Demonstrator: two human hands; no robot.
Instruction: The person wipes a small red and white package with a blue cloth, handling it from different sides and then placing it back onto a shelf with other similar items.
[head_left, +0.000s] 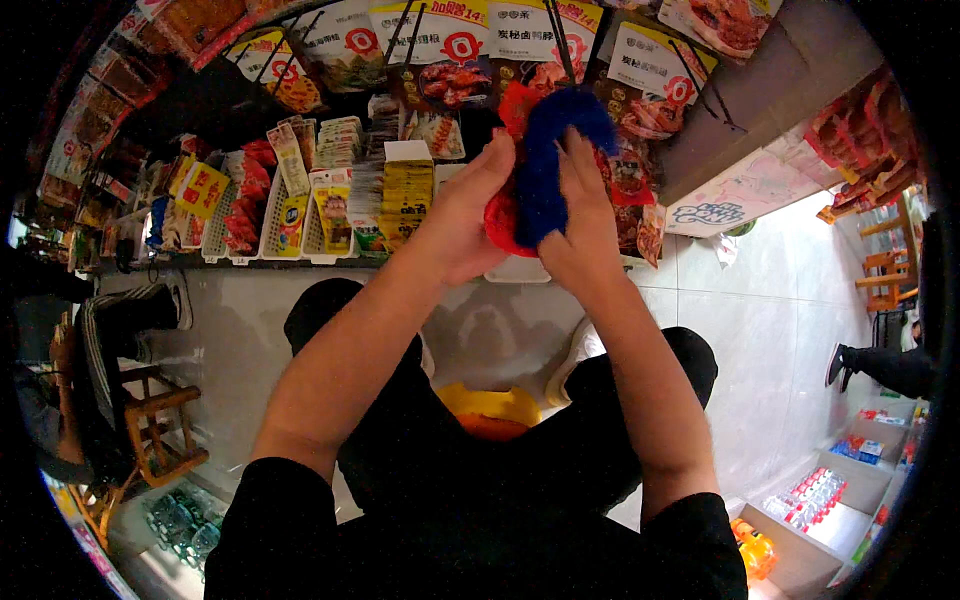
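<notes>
My left hand (465,210) is closed on the left edge of a red, shiny thing (503,218) that looks like a snack packet. Most of its front is hidden, so its exact kind does not show. Over it lies a dark blue cloth (543,180), which my right hand (582,215) presses and grips from the right. Both hands are held up in front of the snack shelf. Just left of them stand yellow packets (406,195) upright in a row, with a white box top (408,151) behind.
White baskets (278,215) of small packets line the shelf's front edge. Large snack bags (440,65) hang above. A yellow-orange stool (490,408) is between my legs. A person's striped trouser leg (105,325) and a wooden stool (160,425) are at left; bottle packs (808,498) sit lower right.
</notes>
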